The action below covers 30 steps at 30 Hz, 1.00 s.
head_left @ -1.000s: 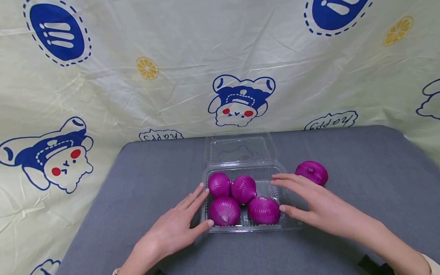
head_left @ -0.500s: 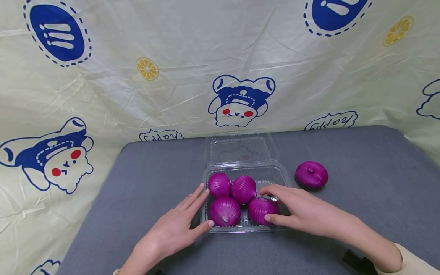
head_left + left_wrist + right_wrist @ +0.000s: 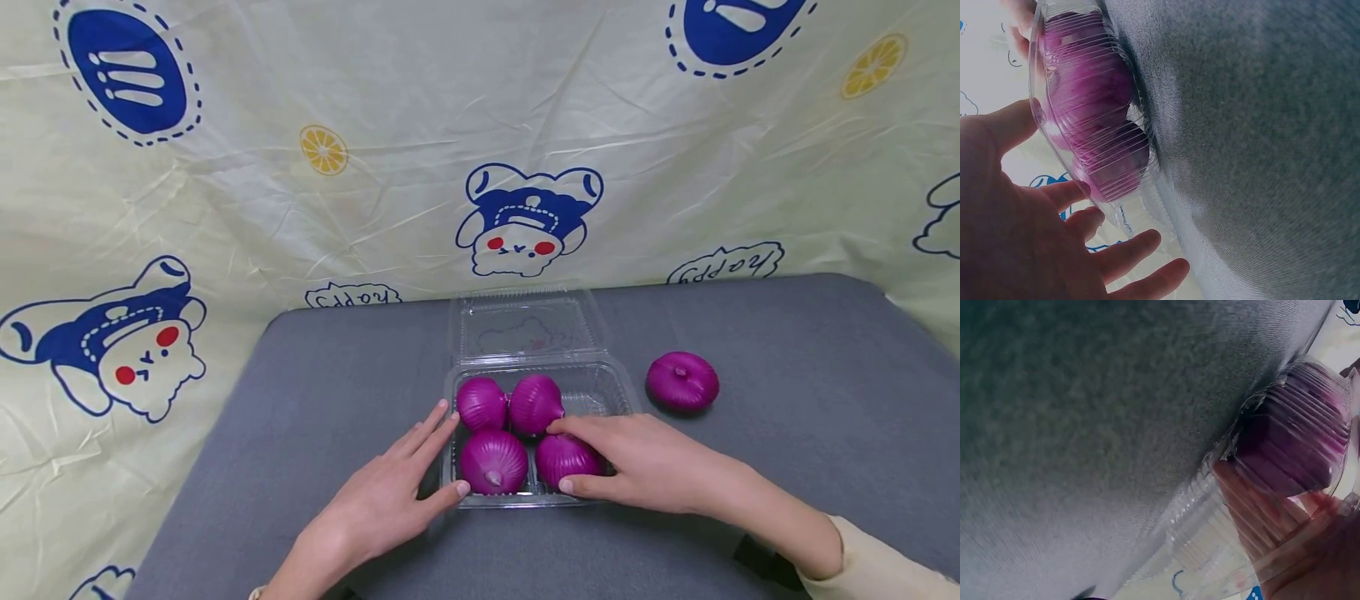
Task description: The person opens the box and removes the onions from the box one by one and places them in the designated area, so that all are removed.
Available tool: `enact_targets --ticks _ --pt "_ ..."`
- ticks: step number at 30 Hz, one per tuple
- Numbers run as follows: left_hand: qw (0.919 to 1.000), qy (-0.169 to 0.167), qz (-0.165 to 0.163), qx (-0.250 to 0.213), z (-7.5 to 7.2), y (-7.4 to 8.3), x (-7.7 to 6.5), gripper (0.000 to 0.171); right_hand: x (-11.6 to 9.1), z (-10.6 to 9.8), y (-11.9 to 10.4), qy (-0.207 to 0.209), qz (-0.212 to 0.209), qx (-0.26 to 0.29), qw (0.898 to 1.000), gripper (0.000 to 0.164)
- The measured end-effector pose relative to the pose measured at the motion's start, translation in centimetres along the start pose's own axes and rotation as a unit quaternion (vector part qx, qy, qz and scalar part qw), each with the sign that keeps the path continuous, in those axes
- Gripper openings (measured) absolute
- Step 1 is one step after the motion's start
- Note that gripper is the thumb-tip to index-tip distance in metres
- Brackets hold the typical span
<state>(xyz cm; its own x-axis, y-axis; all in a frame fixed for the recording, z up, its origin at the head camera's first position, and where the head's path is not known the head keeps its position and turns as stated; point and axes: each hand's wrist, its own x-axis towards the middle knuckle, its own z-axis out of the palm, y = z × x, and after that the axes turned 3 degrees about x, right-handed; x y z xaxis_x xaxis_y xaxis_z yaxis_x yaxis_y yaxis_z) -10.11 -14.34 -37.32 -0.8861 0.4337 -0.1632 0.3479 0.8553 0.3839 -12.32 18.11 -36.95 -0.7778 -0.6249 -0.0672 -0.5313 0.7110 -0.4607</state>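
Observation:
A clear plastic clamshell box [image 3: 617, 385] lies with its lid folded back, holding several purple onions. My left hand [image 3: 390, 483] rests its spread fingers and thumb along the box's left rim; the left wrist view shows the thumb [image 3: 1019, 123] at that rim. Inside the box, my right hand [image 3: 652, 467] holds the front right onion [image 3: 564, 457], thumb on the near side and fingers behind. Through the clear wall, the right wrist view shows these fingers [image 3: 1254, 506] beside the onion [image 3: 1285, 450]. The front left onion [image 3: 493, 462] and two back onions [image 3: 482, 403] sit close by.
Another purple onion [image 3: 682, 382] lies on the grey cloth-covered table [image 3: 337, 367], right of the box. The transparent lid [image 3: 528, 325] reaches toward the back edge. A printed curtain [image 3: 390, 217] hangs behind the table.
My right hand has moved left from the box's right side onto the front right onion, which has shifted slightly left. The back right onion has shifted a little backward. My left hand stays put.

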Motion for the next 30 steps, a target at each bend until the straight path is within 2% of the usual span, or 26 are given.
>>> enact_targets --ticks 9,15,20,25,30 --pt "1.0000 -0.003 -0.001 0.000 -0.1 0.0 0.0 0.079 0.4 -0.2 0.2 0.001 0.020 0.074 0.997 0.069" --pt "1.0000 -0.002 -0.002 0.000 0.0 0.0 0.0 0.080 0.2 -0.7 0.2 0.006 0.024 0.120 0.992 0.061" --pt "1.0000 -0.004 -0.004 -0.002 0.0 0.0 0.1 0.080 0.0 -1.1 0.5 0.002 0.014 0.175 0.984 0.057" --pt "1.0000 -0.002 -0.005 -0.001 0.0 0.1 0.0 0.080 -0.1 -1.2 1.0 -0.005 0.008 0.240 0.971 0.055" --pt "1.0000 0.005 -0.002 0.001 0.0 0.1 -0.1 0.079 -0.2 -1.3 1.4 -0.004 -0.016 0.269 0.963 0.057"
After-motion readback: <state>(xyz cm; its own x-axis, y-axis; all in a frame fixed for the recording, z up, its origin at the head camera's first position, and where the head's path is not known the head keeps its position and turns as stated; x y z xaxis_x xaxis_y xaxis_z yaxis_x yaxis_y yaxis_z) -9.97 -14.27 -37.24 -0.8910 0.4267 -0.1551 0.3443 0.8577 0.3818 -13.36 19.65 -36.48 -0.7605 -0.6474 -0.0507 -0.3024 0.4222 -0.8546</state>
